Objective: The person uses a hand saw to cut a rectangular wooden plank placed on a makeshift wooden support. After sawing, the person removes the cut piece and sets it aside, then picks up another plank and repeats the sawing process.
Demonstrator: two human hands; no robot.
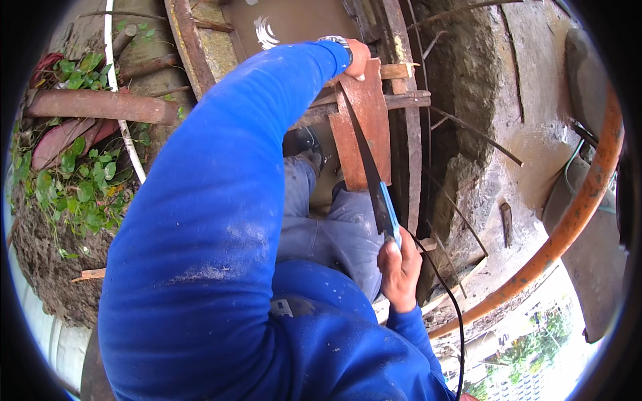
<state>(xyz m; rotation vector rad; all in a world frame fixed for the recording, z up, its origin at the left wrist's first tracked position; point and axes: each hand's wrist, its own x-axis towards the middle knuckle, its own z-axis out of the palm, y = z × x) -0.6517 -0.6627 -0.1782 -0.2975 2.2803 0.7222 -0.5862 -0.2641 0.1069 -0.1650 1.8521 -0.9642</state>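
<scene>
A reddish-brown wooden board lies lengthwise in front of me, across a horizontal wooden beam and above my legs. My left hand, a watch at its wrist, is closed over the board's far end; some of its fingers are hidden. My right hand grips a handsaw by its handle, below the near end of the board. The saw has a dark blade and a light blue part near the handle. Its blade slants across the board, with the tip close to my left hand.
Long timbers run along a rough concrete edge, where several thin rods stick out. An orange curved pipe arcs on the right. Muddy water lies ahead. On the left are a clay-coloured pipe, a white pipe and leafy plants.
</scene>
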